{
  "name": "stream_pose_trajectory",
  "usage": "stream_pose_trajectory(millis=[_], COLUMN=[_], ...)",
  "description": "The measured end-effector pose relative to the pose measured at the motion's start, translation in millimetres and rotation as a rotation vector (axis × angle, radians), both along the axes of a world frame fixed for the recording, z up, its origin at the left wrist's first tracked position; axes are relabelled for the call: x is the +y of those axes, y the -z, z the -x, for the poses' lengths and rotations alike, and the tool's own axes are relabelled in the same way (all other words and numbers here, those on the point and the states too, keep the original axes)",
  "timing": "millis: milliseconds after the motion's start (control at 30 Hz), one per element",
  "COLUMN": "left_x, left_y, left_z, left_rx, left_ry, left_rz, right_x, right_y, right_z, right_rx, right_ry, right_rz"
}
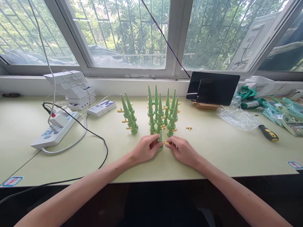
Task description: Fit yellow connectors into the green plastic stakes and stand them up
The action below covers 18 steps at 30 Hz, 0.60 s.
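Observation:
My left hand (147, 147) is closed around a green plant watering spike (160, 138), which points up near the front of the table. My right hand (183, 150) pinches a small yellow valve (166, 142) against the spike's right side; whether it is seated there I cannot tell. Just beyond my hands several green spikes (160, 108) with yellow valves stand upright in stacks. A pair of similar stacks (129, 116) stands to the left. One loose yellow valve (189, 128) lies on the table to the right.
At the left are a power strip (55, 129) with cables, stacked white boxes (75, 88) and a flat white box (101, 108). Two dark tablets (215, 90) lean at the back right. A screwdriver (268, 132) lies near plastic wrap (238, 119) and bagged green parts (281, 113).

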<state>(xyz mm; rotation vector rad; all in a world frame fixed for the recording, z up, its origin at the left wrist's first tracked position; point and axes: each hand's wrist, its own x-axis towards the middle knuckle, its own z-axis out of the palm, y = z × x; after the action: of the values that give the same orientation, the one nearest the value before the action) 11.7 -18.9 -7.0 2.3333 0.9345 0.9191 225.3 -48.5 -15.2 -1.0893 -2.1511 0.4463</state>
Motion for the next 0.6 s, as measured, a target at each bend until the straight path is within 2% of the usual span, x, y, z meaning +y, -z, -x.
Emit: stream_pose_trajectory(millis=[433,600], left_x=[-1.6,-1.2], left_y=[-8.8,-8.0], left_z=[-0.5,0.0], left_rx=[0.016,-0.007], left_ry=[0.032,0.074], left_rz=[-0.035,0.009], right_x=[-0.2,0.6], right_y=[-1.6,-0.8], right_z=[0.7,0.8], right_rx=[-0.039,-0.040], right_ry=[-0.009,-0.019], right_rz=[0.000,-0.002])
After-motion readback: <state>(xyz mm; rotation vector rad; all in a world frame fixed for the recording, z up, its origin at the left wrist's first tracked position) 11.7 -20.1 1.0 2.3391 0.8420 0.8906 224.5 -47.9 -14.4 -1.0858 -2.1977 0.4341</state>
